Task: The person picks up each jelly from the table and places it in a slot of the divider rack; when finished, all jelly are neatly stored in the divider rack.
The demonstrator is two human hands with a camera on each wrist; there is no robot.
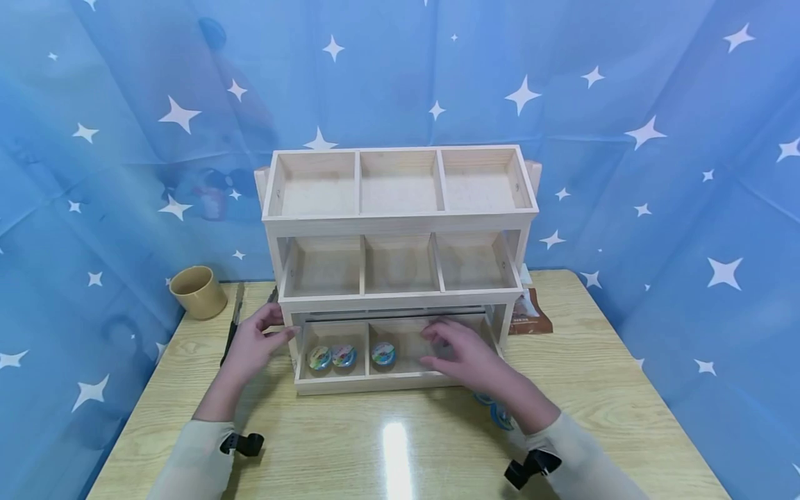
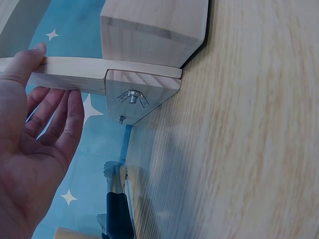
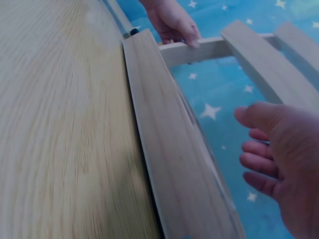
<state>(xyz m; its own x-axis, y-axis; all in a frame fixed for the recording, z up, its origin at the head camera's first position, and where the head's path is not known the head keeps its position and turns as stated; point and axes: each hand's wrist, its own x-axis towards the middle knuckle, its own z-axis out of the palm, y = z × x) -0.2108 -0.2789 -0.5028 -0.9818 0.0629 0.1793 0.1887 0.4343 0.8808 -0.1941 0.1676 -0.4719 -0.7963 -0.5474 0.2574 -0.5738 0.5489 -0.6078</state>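
Observation:
A three-tier wooden rack (image 1: 400, 226) stands on the table, each tier a divided tray. My left hand (image 1: 255, 342) holds the rack's left side post (image 2: 70, 82), thumb on one side and fingers on the other. Over the bottom tray (image 1: 387, 384) hovers my right hand (image 1: 465, 355), its fingers loosely bent; the right wrist view shows nothing between thumb and fingers. Two small round tubs with colourful lids (image 1: 331, 356) sit in the bottom tray's left compartment. Another such tub (image 1: 383, 354) lies just right of the divider. My right hand hides part of that tray.
A tan mug (image 1: 198, 293) stands at the back left, near a dark-handled tool (image 2: 118, 211). Behind the rack's right side lies a brown packet (image 1: 531, 316). More blue-rimmed round tubs (image 1: 502, 417) are partly hidden under my right forearm. A starry blue curtain (image 1: 400, 76) hangs behind.

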